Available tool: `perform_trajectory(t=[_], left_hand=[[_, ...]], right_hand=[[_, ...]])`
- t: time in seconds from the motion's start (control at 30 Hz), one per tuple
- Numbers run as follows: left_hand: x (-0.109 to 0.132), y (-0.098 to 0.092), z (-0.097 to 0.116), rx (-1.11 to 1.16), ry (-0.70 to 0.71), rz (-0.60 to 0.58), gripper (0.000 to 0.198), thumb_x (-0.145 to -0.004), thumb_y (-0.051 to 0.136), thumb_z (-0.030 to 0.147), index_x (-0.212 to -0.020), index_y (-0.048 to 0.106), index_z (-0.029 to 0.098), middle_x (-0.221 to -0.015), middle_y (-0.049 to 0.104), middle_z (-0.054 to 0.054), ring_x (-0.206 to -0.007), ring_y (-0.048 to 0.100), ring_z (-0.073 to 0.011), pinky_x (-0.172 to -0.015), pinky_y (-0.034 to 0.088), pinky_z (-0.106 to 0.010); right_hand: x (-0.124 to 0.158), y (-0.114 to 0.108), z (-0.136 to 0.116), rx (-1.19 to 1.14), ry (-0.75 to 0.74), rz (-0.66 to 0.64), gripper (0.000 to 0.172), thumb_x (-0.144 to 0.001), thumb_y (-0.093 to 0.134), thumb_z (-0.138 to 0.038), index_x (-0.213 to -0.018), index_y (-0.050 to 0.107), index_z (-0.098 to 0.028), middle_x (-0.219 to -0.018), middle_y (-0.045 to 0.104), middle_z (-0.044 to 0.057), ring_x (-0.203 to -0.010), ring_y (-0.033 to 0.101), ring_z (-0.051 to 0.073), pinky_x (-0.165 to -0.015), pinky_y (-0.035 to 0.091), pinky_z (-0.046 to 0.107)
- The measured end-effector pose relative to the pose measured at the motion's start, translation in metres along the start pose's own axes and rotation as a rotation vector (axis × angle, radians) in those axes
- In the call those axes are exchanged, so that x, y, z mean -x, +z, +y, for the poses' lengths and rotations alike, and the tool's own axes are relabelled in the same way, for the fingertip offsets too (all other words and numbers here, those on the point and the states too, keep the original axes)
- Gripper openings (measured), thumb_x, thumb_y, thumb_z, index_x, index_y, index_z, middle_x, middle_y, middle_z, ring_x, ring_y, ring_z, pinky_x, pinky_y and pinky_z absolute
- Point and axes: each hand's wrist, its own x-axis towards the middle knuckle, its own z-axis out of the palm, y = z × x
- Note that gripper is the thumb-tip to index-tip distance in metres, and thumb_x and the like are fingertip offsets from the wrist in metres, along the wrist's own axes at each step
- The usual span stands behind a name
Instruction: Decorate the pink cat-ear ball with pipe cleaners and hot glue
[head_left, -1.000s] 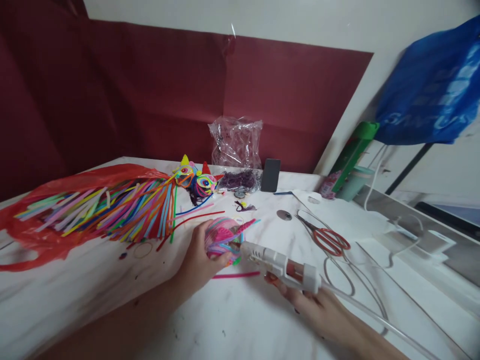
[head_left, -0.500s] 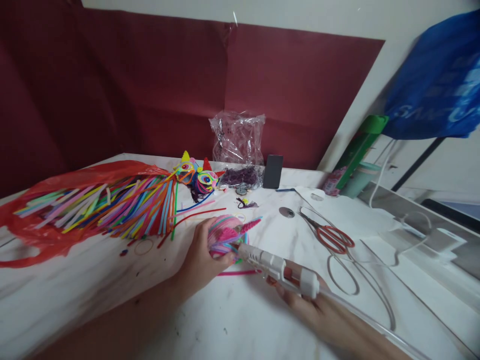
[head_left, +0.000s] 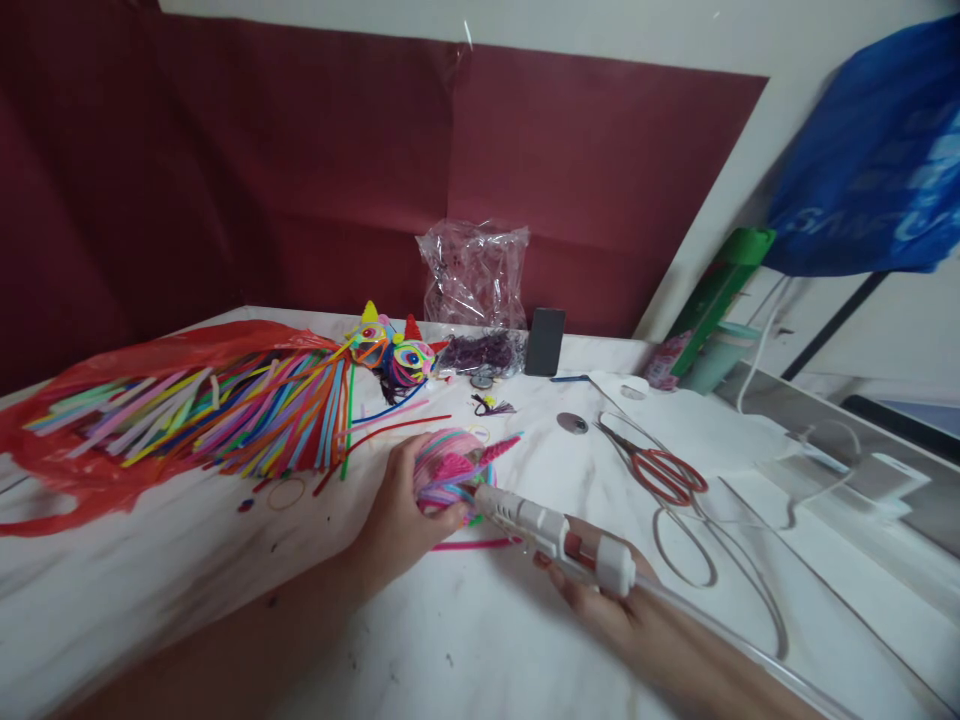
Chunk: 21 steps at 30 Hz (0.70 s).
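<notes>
Left hand [head_left: 394, 515]: The fingers are curled partway in, and the near left side of the pink ball [head_left: 444, 488] is held by them. The thumb [head_left: 451, 516] is set close to the glue gun [head_left: 536, 523]. It could be burned if the tip is hot and slips.
Right hand [head_left: 604, 597]: The glue gun is gripped from below, with fingers wrapped under it. The trigger finger is partly hidden, so a squeeze cannot be told. If squeezed too hard, too much glue could be let out.
Pink ball: It is held low over the table [head_left: 420, 650], with the tip at its right side. If pushed too hard, it could be turned and glue could be put in the wrong spot.
Pink horn [head_left: 501, 452]: It could be bent if bumped by the gun.
Pink stem [head_left: 466, 546]: It is laid under the work and could be dripped on.
Cord [head_left: 776, 615]: It is looped near the scissors [head_left: 664, 475]. If pulled, it could be caught on them.
</notes>
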Motion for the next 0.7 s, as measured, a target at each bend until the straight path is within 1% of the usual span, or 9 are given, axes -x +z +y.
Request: perform_trajectory(t=[0.1,0.17,0.43,0.7], left_hand=[[0.0000,0.0001,-0.0003,-0.017,0.021,-0.004,0.076,-0.064,0.076,0.022,-0.132,0.042,0.023,-0.133,0.049,-0.013,-0.126,0.051,-0.0311,-0.107,0.042,-0.050],[0.0000,0.0002,0.0001,-0.018,0.020,-0.004,0.076,-0.064,0.076,0.021,-0.132,0.042,0.023,-0.133,0.049,-0.013,-0.126,0.051,-0.0309,-0.106,0.042,-0.050],[-0.0007,-0.0006,0.0038,-0.027,0.024,0.001,0.074,-0.064,0.075,0.021,-0.131,0.043,0.021,-0.130,0.051,-0.013,-0.124,0.052,-0.0310,-0.106,0.043,-0.050],[-0.0018,-0.0010,0.0018,-0.031,0.037,-0.005,0.076,-0.063,0.077,0.021,-0.131,0.043,0.023,-0.131,0.051,-0.013,-0.125,0.052,-0.0319,-0.106,0.042,-0.052]], right_hand=[[-0.0010,0.0001,-0.0009,0.000,0.039,-0.055,0.022,-0.087,0.055,-0.038,-0.085,0.064,-0.019,-0.071,0.064,0.003,-0.063,0.059,0.017,-0.053,0.049,0.023],[-0.0013,-0.0001,-0.0009,0.003,0.058,-0.067,0.022,-0.087,0.054,-0.039,-0.085,0.064,-0.019,-0.070,0.063,0.002,-0.062,0.058,0.016,-0.053,0.048,0.023],[-0.0015,0.0005,0.0021,0.000,0.048,-0.053,0.020,-0.086,0.055,-0.038,-0.082,0.062,-0.020,-0.066,0.060,0.001,-0.059,0.055,0.015,-0.051,0.045,0.023],[-0.0026,0.0014,0.0019,-0.051,0.032,-0.051,0.020,-0.086,0.056,-0.038,-0.082,0.060,-0.020,-0.068,0.058,0.001,-0.060,0.053,0.015,-0.051,0.044,0.023]])
